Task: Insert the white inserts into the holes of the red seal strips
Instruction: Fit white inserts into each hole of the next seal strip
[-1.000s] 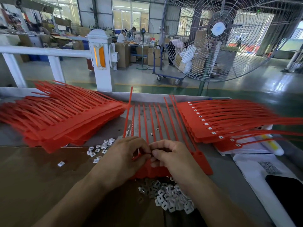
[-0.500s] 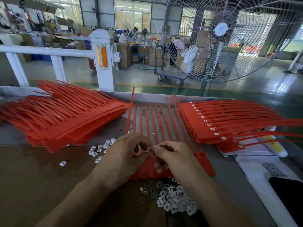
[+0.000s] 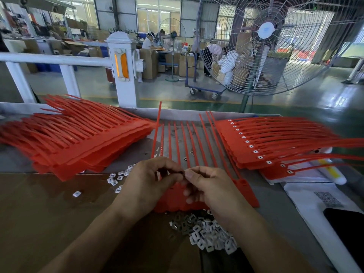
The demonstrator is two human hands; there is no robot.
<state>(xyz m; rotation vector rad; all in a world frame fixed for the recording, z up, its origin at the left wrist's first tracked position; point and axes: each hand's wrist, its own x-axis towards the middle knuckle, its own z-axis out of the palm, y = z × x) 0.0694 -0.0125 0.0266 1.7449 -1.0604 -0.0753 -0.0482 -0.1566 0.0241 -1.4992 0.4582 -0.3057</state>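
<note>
Both hands meet over the red seal strips: left hand steadies the heads, right hand pinches something tiny, likely an insert, for seating.

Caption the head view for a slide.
Both hands pinch an insert over red seal strips.

Red seal strips are seen as smooth, semi-gloss plastic, white inserts as matt plastic, tabletop as dull brown w/ worn grey metal beyond.
</note>
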